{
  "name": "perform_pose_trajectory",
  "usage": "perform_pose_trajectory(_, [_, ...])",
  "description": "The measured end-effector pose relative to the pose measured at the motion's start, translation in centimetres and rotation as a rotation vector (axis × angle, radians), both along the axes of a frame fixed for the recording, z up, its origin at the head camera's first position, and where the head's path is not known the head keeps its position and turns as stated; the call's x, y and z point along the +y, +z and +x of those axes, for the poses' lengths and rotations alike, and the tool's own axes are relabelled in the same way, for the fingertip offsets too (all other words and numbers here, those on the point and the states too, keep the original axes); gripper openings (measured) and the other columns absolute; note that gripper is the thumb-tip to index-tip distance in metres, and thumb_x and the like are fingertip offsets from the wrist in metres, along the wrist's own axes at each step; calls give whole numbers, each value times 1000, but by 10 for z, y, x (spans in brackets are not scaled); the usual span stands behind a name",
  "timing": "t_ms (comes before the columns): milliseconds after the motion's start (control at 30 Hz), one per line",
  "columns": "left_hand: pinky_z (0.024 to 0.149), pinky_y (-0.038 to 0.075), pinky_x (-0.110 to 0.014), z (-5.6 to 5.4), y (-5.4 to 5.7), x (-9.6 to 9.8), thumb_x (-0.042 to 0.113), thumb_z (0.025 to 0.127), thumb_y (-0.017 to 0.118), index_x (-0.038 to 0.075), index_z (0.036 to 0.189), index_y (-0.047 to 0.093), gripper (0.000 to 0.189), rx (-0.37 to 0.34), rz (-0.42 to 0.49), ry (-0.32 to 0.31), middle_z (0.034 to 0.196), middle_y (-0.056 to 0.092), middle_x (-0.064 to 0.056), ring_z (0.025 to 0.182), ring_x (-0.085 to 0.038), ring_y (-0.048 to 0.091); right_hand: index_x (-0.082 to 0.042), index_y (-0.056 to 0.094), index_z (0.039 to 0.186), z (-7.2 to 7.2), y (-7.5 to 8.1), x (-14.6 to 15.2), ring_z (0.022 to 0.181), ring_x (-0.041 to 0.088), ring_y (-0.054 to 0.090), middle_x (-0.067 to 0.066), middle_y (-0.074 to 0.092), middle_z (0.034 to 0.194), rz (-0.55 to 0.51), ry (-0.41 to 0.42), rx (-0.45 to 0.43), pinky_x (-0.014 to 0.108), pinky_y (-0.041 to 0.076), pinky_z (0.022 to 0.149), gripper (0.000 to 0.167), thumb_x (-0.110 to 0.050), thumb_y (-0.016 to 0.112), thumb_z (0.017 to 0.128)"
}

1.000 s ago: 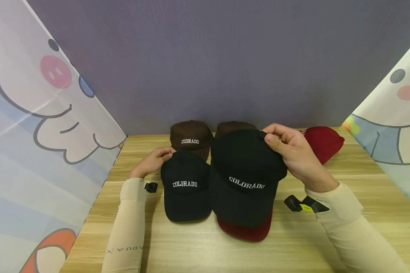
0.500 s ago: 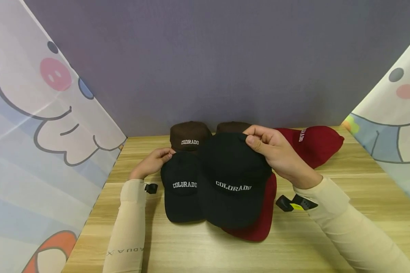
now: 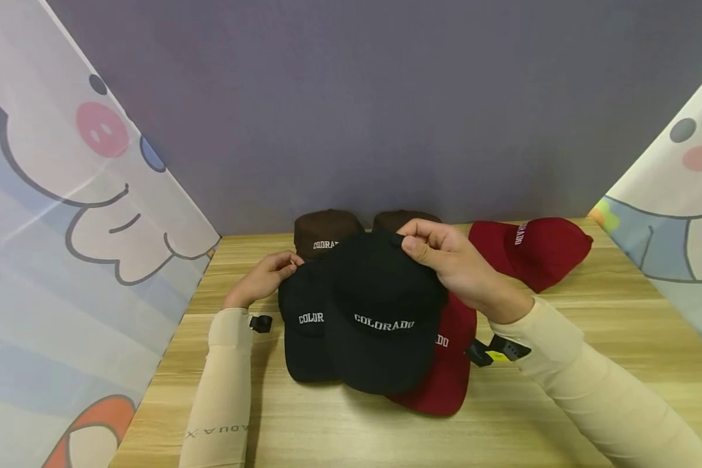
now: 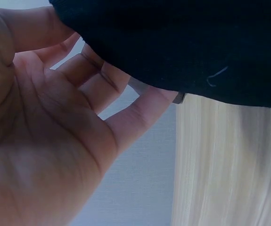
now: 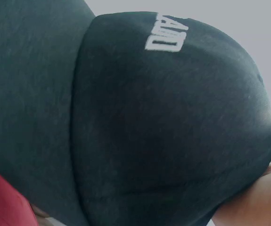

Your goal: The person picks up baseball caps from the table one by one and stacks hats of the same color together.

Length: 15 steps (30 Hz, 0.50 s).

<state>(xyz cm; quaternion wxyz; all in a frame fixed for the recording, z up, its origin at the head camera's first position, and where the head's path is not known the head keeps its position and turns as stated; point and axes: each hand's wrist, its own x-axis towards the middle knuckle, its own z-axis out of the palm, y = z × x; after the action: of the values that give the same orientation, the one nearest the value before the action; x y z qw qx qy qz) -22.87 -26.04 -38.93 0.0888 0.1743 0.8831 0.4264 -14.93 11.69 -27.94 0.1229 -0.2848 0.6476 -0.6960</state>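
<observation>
Since the frame half a second before, the right hand (image 3: 462,266) had carried a black cloth baseball cap with white COLORADO lettering (image 3: 380,279) toward nine o'clock, hiding more of the cap beside it and uncovering part of the lettering on a red one.

Nearest lay the pale wood-grain bench (image 3: 304,429). Just above it, the carried cap hung tilted, its brim toward six o'clock; the right hand pinched its edge at one o'clock, thumb in front and fingers behind. Whether it touched the caps below could not be told.

Partly beneath it in view, at four o'clock, sat a dark red cloth cap (image 3: 453,370), brim toward six. At eight o'clock sat a second black lettered cap (image 3: 307,351), brim likewise; the left hand (image 3: 263,279) pinched its back edge at eleven o'clock.

Farther off, at two o'clock, a red lettered cap (image 3: 550,253) lay turned, its crown toward three. Beyond the black caps, at eleven and twelve o'clock, stood two dark brown cloth caps (image 3: 327,227), the first one lettered. A plain grey wall (image 3: 351,104) rose behind.
</observation>
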Motion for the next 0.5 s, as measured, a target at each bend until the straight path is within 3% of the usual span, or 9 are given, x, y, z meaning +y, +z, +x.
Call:
perform_pose_trajectory(200, [90,45,-39,-1,-1,-2,9,109,46,4,122,63,22,-10,26,-17,120,63,-17,100,-25,55,-12,65,106,-1,0,-10,77,10,71,-2,72,90,21,-3,-44,26,59,70,8,-15,57,105])
perform_pose_trajectory(333, [90,46,-40,0,0,-4,8,109,45,4,123,63,23,-12,30,-19,120,63,-17,101,-25,55,-11,65,106,-1,0,-16,78,10,69,-2,70,89,51,-7,-27,25,57,69,9,-16,59,105])
perform_pose_trajectory(500, [86,47,-38,-1,1,-4,7,109,43,3,122,63,24,-12,31,-13,110,65,-16,92,-23,57,-8,64,106,0,0,-20,78,10,67,-2,69,88,76,-12,-5,25,55,70,9,-15,58,105])
